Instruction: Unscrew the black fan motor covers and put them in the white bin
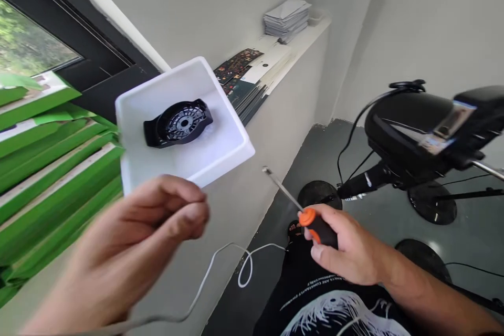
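Observation:
My right hand (pixel 346 252) grips the orange and black handle of a screwdriver (pixel 285 189), its metal shaft pointing up and to the left. My left hand (pixel 157 236) is closed in a pinch, thumb against the forefinger; anything between the fingertips is too small or hidden to name. Just beyond it, near the lower edge of a white plastic tray (pixel 232 155), the fingers seem close to the rim, but I cannot tell whether they touch. Inside the tray lies a black round plastic part (pixel 183 123) with a slotted centre and a tab at each end.
Green-wrapped panels (pixel 59 168) are stacked at the left below a window. Behind the tray, a ledge (pixel 307 37) carries printed cards (pixel 240 71) and a paper stack (pixel 286 18). A black stool (pixel 417 131) stands at the right. A white cable (pixel 205 278) hangs in front.

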A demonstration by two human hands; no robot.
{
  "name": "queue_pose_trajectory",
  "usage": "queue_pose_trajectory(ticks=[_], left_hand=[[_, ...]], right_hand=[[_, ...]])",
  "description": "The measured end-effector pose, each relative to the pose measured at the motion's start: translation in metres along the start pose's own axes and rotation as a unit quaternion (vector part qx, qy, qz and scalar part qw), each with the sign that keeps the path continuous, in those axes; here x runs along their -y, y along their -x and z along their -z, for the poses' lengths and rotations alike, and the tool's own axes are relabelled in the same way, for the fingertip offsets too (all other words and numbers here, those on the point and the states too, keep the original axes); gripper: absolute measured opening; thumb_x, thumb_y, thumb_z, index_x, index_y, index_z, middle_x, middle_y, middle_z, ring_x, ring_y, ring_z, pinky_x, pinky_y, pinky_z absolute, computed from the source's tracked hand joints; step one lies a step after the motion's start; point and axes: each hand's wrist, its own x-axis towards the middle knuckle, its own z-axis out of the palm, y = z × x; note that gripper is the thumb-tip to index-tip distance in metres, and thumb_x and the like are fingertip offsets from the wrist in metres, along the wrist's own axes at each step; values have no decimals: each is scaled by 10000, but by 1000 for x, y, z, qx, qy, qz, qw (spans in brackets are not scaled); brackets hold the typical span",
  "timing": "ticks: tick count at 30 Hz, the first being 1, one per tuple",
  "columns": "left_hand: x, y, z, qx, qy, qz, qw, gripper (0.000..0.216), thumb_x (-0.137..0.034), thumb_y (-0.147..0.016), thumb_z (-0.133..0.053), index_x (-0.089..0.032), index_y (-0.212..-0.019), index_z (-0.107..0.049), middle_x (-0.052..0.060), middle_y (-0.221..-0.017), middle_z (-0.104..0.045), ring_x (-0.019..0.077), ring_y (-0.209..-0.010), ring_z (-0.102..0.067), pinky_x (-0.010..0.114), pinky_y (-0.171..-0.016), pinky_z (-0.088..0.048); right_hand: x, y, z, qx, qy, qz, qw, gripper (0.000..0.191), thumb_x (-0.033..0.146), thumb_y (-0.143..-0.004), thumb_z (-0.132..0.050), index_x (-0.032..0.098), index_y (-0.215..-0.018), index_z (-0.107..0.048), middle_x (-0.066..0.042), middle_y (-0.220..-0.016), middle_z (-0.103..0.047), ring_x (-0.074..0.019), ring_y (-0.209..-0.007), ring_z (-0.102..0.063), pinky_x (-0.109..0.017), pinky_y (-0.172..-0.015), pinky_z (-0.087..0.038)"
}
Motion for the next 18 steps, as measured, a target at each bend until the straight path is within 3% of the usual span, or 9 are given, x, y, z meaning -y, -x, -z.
queue_pose_trajectory(ticks=[3,6,11,14,18], left_hand=[[-3,16,-69,-5,260,24,965,313,-517,-744,-938,-295,-762,-718,-28,-546,-529,128,-545,-494,266,-535,-456],[-9,23,-110,6,354,56,933,335,-464,-667,-1007,-271,-734,-741,-23,-586,-573,111,-567,-537,239,-560,-516],[-29,35,-133,70,401,31,913,253,-329,-699,-992,-234,-718,-758,-10,-619,-610,100,-575,-563,200,-540,-534],[-42,38,-144,97,414,24,905,266,-285,-685,-991,-211,-693,-736,-7,-631,-623,104,-582,-576,201,-538,-556],[-52,36,-155,109,410,25,905,273,-233,-668,-995,-205,-651,-724,2,-650,-617,105,-602,-606,179,-526,-559]], right_hand=[[10,25,19,50,25,31,998,637,120,-737,-637,230,-1362,-692,-41,-1087,-695,-146,-885,-669,-306,-871,-619],[10,60,48,47,89,53,994,625,173,-829,-690,263,-1447,-688,-70,-1202,-683,-167,-984,-730,-300,-932,-659],[9,108,87,-57,255,157,952,570,164,-912,-712,271,-1462,-610,-52,-1206,-750,-139,-968,-784,-206,-892,-675],[7,124,93,-111,237,221,939,447,196,-976,-649,270,-1406,-554,-21,-1141,-762,-87,-952,-776,-126,-900,-636],[0,135,90,-131,167,224,951,322,205,-978,-628,269,-1289,-578,-27,-1194,-741,-79,-1051,-763,-114,-975,-602]])
